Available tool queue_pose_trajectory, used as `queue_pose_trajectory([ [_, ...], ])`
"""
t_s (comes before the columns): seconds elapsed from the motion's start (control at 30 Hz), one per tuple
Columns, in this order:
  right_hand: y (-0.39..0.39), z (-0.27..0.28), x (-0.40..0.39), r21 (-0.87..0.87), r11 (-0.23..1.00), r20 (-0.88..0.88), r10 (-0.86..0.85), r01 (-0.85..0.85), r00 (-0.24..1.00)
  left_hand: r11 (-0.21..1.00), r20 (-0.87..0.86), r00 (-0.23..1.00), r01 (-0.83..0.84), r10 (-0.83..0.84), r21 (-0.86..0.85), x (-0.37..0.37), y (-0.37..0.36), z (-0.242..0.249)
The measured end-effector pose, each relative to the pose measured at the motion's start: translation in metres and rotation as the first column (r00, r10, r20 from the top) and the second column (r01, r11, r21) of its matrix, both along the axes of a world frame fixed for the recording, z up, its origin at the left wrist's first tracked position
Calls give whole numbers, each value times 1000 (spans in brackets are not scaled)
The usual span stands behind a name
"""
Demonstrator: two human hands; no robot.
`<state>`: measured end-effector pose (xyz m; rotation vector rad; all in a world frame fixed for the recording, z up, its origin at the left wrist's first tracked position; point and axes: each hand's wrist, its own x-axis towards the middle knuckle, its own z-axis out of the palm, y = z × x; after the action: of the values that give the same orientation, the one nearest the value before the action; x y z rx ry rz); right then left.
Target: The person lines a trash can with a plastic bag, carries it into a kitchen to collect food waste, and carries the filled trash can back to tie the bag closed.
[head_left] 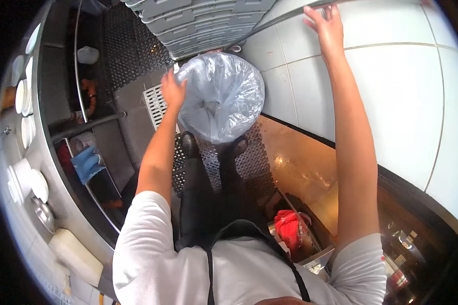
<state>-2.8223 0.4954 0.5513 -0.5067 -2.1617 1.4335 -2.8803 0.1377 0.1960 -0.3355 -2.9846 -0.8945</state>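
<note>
A round bin lined with a clear plastic bag (224,94) stands on the floor in front of my feet, the bag's edge folded out over its rim. My left hand (174,90) is at the left edge of the bag, thumb and fingers apart, with nothing visible in it. Raised to the upper right, my right hand (327,30) has its fingers spread. Its fingertips overlap a grey pipe (285,18) that runs along the white tiled wall (392,76).
Stacked grey crates (203,25) rise behind the bin. A white floor grate (155,104) lies to its left, near black rubber matting (130,56). Along the left runs a steel counter (81,223) with white dishes (23,180). A red bundle (290,229) sits low on the right.
</note>
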Motion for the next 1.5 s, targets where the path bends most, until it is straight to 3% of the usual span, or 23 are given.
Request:
queue_pose_trajectory([
  [0.03,-5,0,8,-35,999,8,-35,35,999,994,5,994,-112,112,20,15,-15,-4],
  [0.1,-8,-7,17,-106,989,23,-100,102,995,932,321,897,-350,304,93,60,-39,-13],
  [0.17,-2,-6,13,-129,987,53,-92,98,994,868,556,823,-355,114,347,112,-56,-71],
  [0.27,24,-8,-21,-184,982,119,-22,44,993,877,490,866,-310,100,368,165,-42,-75],
  [0.37,18,-11,-63,-117,990,53,89,-82,995,940,654,725,-337,216,64,157,-32,-49],
  [0.4,9,-9,-77,-106,989,73,112,-104,991,944,513,831,-312,216,108,157,-35,-65],
  [0.53,-23,11,-113,-33,990,106,140,-137,985,982,608,787,-176,102,63,100,-40,-51],
  [0.57,-32,17,-118,-12,991,115,137,-136,984,984,552,834,-121,31,127,87,-43,-59],
  [0.63,-37,19,-123,3,988,151,155,-157,976,998,570,821,-2,-32,59,61,-41,-28],
  [0.73,-28,6,-130,-52,977,151,211,-205,966,989,420,905,-115,64,97,58,-41,-39],
  [0.83,-6,0,-128,-89,982,128,179,-168,976,919,204,926,-354,318,173,102,-38,-70],
  [0.9,10,-5,-126,-81,986,120,151,-142,981,921,559,779,-383,282,68,143,-38,-96],
  [1.0,30,-14,-126,-86,988,103,135,-127,985,843,775,554,-536,305,51,148,-10,-48],
  [1.1,36,-20,-129,-123,985,69,132,-123,989,847,766,586,-520,264,106,126,25,-28],
  [1.17,29,-22,-128,-136,987,46,89,-82,995,860,667,716,-457,204,228,103,30,-51],
  [1.27,26,-32,-120,-106,986,76,137,-129,988,818,658,749,-428,83,384,70,30,-79],
  [1.37,13,-18,-97,-98,994,199,76,-58,977,790,761,649,-468,3,396,53,20,-60],
  [1.4,18,-22,-90,-119,983,156,161,-143,975,753,780,618,-463,-103,467,52,15,-70],
  [1.5,44,-45,-69,-2,1000,227,12,-12,974,713,801,590,-520,-98,470,63,3,-47],
])
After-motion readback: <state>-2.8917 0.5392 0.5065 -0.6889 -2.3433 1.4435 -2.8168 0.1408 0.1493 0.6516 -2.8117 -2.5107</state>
